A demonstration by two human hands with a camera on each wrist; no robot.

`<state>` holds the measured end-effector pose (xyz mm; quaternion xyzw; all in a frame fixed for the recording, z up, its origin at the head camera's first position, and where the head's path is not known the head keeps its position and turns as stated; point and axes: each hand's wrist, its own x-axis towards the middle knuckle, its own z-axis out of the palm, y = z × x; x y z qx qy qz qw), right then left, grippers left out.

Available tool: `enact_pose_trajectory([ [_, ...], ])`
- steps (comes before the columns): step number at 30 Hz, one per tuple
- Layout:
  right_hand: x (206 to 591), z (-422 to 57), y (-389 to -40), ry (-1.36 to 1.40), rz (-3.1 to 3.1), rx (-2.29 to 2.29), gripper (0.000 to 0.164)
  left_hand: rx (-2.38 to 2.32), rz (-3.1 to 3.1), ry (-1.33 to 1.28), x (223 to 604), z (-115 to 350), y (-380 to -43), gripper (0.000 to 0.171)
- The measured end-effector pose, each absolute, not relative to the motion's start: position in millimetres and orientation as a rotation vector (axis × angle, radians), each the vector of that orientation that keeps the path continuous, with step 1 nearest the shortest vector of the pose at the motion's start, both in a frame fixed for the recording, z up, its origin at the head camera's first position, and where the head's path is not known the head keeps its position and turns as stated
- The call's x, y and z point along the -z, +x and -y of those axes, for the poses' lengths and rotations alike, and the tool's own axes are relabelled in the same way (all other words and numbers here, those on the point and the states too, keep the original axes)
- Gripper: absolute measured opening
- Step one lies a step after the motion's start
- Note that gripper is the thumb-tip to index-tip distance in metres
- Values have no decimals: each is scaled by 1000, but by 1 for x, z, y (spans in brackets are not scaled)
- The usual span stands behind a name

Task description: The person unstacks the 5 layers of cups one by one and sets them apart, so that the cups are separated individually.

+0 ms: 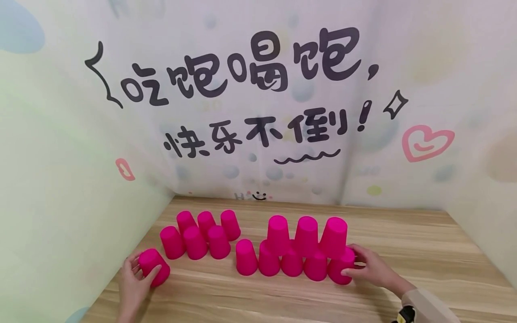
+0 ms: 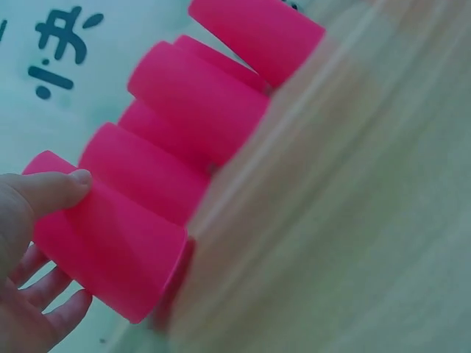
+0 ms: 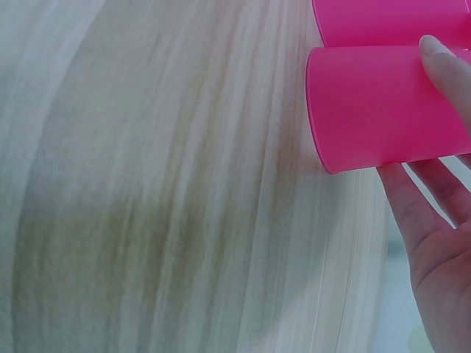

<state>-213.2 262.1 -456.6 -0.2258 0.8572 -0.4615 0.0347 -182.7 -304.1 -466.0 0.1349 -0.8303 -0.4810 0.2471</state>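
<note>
Fifteen bright pink, smooth-sided tapered cups, all with the narrow closed end uppermost, are distributed over a wood-grained table [image 1: 226,300] in three sets: one, six and eight. The left hand [image 1: 132,282] has its thumb and fingers curled part-way, spread to the width of a single pink cup [image 1: 150,265] that it grips at the table's left side; this cup leans slightly, and whether its rim touches the wood cannot be told.

Just beyond it stand the six, arranged as two rows of three — a front row [image 1: 195,244] and, partly hidden behind it, a back row [image 1: 230,226].

To the right is the set of eight: a lower row [image 1: 246,258] of five on the table, and an upper row [image 1: 306,236] of three, each cup bridging two neighbours below. The leftmost lower cup bears none. The right hand [image 1: 371,268], likewise curled to one cup's width, holds the rightmost lower cup [image 3: 383,107] — thumb on one side, fingers on the other. A pale sleeve [image 1: 428,305] covers the right forearm.

Behind rises a whitish printed backdrop [image 1: 218,179] with eight large black characters in two lines of four, and two pink heart outlines.
</note>
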Motion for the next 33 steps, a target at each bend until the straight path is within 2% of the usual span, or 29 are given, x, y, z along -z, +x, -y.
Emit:
enact_pose_trajectory([
  [15, 458, -263, -212, -711, -2664, 1407, 53, 1437, 2272, 410, 462, 293, -185, 62],
  [21, 459, -262, -214, -713, -2655, 1414, 52, 1441, 2285, 407, 459, 295, -188, 78],
  [24, 458, -262, -215, -712, -2647, 1420, 51, 1438, 2271, 351, 453, 298, -194, 84],
  [28, 457, -262, -214, -713, -2644, 1422, 51, 1330, 2220, 162, 445, 296, -216, 80],
  [33, 459, -262, -214, -714, -2647, 1419, 51, 1353, 2184, -125, 390, 245, -219, 72],
])
